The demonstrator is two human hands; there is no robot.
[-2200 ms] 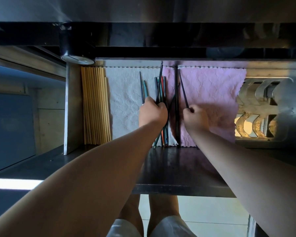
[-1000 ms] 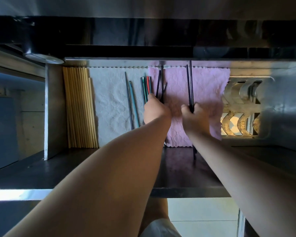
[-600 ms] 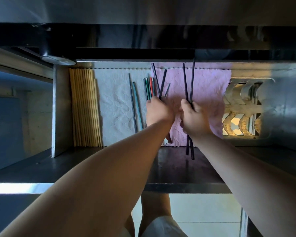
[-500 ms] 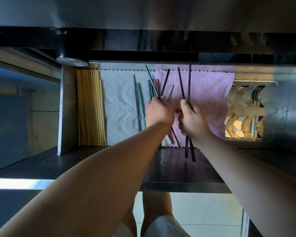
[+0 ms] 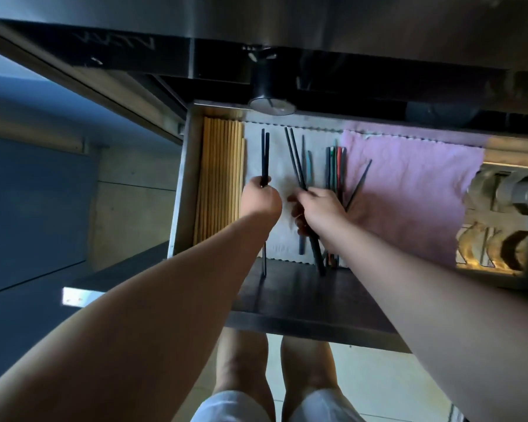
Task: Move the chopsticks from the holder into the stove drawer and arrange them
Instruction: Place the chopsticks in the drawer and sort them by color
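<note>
Left hand is clenched around a pair of black chopsticks, gripped near mid-length; the tips point toward the drawer's back edge and the lower ends project past the hand over the front edge of the white cloth. Right hand is clenched around a second black pair, held at a slight slant, tips toward the back, butt ends reaching the dark front part of the drawer floor.

The stove drawer stands pulled out. Contents, left wall to right:
- Wooden chopsticks, a tight parallel row lying flat against the left wall.
- White cloth, lining the left-centre of the floor. Both held pairs are over it.
- Teal chopsticks, lying front-to-back on the white cloth just right of the right-hand pair.
- Coloured chopsticks, a close bunch including red and green, along the seam where the white cloth meets the pink cloth.
- One loose black chopstick, lying at an angle on the pink cloth, lower end hidden behind the right hand.
- A metal rack with curved slots at the right end.

A round black knob hangs from the stove front above the drawer's back edge. Both forearms cross the drawer's front edge and hide part of the white cloth. The person's legs show below the drawer.
</note>
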